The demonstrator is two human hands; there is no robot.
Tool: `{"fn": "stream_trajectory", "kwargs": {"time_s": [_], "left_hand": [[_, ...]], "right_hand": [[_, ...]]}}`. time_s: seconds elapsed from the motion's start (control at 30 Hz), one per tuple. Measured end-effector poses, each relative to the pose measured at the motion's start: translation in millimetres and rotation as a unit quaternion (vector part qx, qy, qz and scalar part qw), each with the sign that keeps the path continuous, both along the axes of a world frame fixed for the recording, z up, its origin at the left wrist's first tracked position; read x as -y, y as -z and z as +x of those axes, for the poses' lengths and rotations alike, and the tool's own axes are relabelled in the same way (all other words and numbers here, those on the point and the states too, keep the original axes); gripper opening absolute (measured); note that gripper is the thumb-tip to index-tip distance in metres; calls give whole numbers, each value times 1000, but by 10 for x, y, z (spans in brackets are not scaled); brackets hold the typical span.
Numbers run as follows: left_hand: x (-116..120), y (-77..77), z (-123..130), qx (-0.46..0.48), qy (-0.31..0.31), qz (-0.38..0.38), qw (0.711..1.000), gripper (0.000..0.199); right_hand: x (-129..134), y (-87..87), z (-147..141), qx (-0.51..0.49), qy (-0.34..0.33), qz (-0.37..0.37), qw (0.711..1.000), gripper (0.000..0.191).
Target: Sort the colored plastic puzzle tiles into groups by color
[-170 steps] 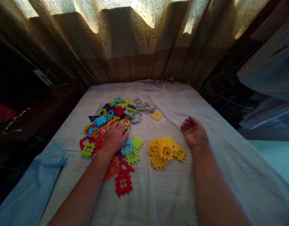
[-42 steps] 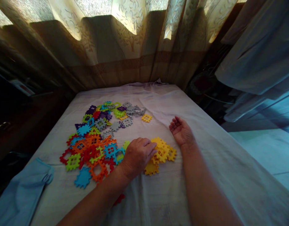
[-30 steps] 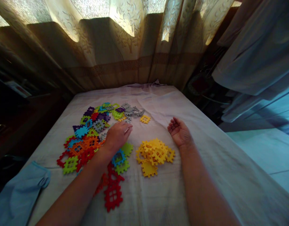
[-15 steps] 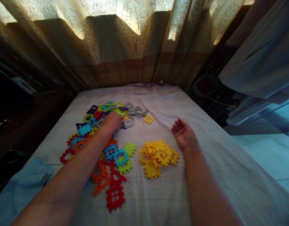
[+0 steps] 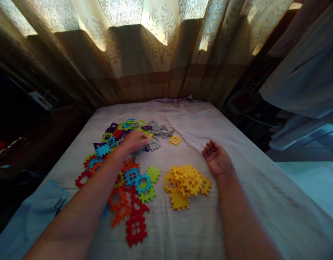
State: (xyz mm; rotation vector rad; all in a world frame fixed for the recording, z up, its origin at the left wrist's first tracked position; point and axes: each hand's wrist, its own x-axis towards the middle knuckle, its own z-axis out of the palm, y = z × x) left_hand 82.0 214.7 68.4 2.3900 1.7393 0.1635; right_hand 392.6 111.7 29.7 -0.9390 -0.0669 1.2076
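My left hand (image 5: 136, 140) reaches over the mixed pile with its fingers pinched on a yellow interlocking tile (image 5: 150, 136), mostly hidden by the fingers. Close by those fingertips lie grey tiles (image 5: 154, 144), and another yellow tile (image 5: 175, 140) rests alone to the right. My right hand (image 5: 217, 159) is palm up with loosely curled fingers and holds nothing. It is just right of a heap of yellow tiles (image 5: 192, 182). Under and around my left forearm spread blue tiles (image 5: 132, 176), orange tiles (image 5: 119, 200), red tiles (image 5: 136, 229) and green tiles (image 5: 153, 174).
A pale sheet (image 5: 188, 234) covers the bed-like surface. Patterned curtains (image 5: 161, 54) hang behind its far edge. A light blue cloth (image 5: 38, 206) lies at the left edge, and pale garments (image 5: 304, 72) hang on the right.
The whole view has shifted slightly. My left hand stays over the pile, and less of the yellow tile shows at its fingertips. My right hand is nearly still.
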Motion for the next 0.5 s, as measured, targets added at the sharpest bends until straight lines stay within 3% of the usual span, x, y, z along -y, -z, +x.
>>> {"fn": "stream_trajectory", "kwargs": {"time_s": [0.13, 0.2, 0.3, 0.5], "left_hand": [[116, -16, -116, 243, -50, -91, 965, 41], [265, -44, -80, 304, -25, -139, 942, 45], [550, -80, 115, 295, 49, -187, 936, 44], [924, -67, 609, 163, 162, -156, 961, 27]], "right_hand": [[5, -20, -6, -6, 5, -8, 1000, 9], [5, -27, -8, -8, 6, -8, 1000, 10], [1, -18, -6, -6, 5, -5, 1000, 10], [-5, 22, 15, -3, -4, 11, 1000, 7]]}}
